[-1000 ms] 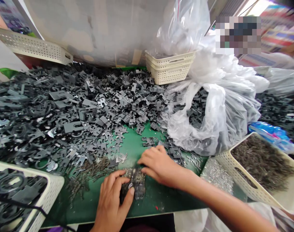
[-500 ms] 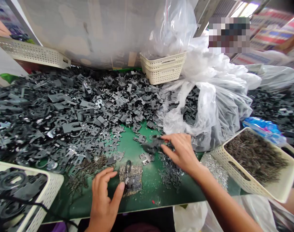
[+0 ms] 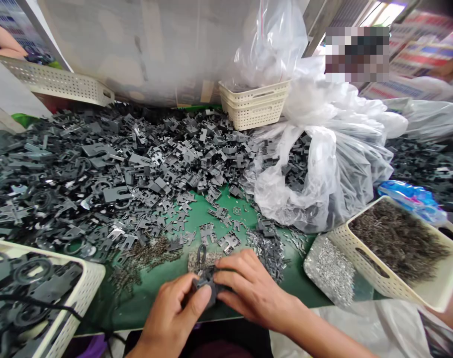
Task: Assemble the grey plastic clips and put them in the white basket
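Note:
My left hand (image 3: 176, 309) is closed on a dark grey plastic part (image 3: 207, 287) near the front of the table, its thumb lying over the top. From the other side my right hand (image 3: 250, 288) grips the same part, and its fingers hide much of it. Right behind the hands a small speckled block (image 3: 195, 260) lies on the green table. A dark ring (image 3: 201, 253) stands up in front of that block, joined to the part as far as I can see. Several flat grey notched plates (image 3: 229, 241) lie just beyond. Right of them is a heap of small metal pieces (image 3: 273, 256).
A large pile of dark grey parts (image 3: 155, 149) covers the back and left. Cream baskets stand at the left (image 3: 94, 283), back (image 3: 254, 107) and right (image 3: 450, 278), the right one full of small brown pieces. Clear bags (image 3: 334, 164) and a tray of silvery bits (image 3: 330, 268) sit at the right.
My right hand has come back from the right with a dark part to the middle, meeting my left hand. The left hand has moved right and closed on the part over the block.

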### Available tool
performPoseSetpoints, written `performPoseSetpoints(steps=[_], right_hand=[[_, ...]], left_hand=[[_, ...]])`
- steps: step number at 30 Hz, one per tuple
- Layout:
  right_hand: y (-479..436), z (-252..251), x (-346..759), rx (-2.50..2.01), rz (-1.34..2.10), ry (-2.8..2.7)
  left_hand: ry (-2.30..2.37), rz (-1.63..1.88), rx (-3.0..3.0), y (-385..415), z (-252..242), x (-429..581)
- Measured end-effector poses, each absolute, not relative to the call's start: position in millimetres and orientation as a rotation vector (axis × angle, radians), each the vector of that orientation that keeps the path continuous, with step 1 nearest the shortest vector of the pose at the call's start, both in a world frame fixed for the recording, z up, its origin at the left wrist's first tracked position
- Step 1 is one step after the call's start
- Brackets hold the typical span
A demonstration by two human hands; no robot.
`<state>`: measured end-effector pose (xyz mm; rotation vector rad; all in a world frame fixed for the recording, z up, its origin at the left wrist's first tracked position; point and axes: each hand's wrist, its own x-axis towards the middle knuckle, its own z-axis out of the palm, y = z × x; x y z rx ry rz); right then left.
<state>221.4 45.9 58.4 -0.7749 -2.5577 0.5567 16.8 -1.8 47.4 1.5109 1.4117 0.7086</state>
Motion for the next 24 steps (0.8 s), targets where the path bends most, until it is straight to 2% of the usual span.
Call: performPoseSetpoints(steps=[3, 9, 16, 24], right_hand=[[40.0, 58.6, 221.3, -0.797, 0.676, -2.585], [46.6, 47.2, 216.7, -0.984, 0.69, -2.714], [53.1, 46.7, 217.4, -1.175, 0.805, -2.653], [41.5, 67.1, 201.4, -0.869, 0.979, -2.71]], left_hand=[[1.408, 0.609, 1.397, -10.4, 42.9, 17.1], [1.702, 0.708, 1.585, -5.9, 17.8, 8.4], [1.652, 0.668, 1.692, 2.1, 18.3, 5.4], [1.475, 0.737, 1.593, -31.5, 27.1, 4.5]])
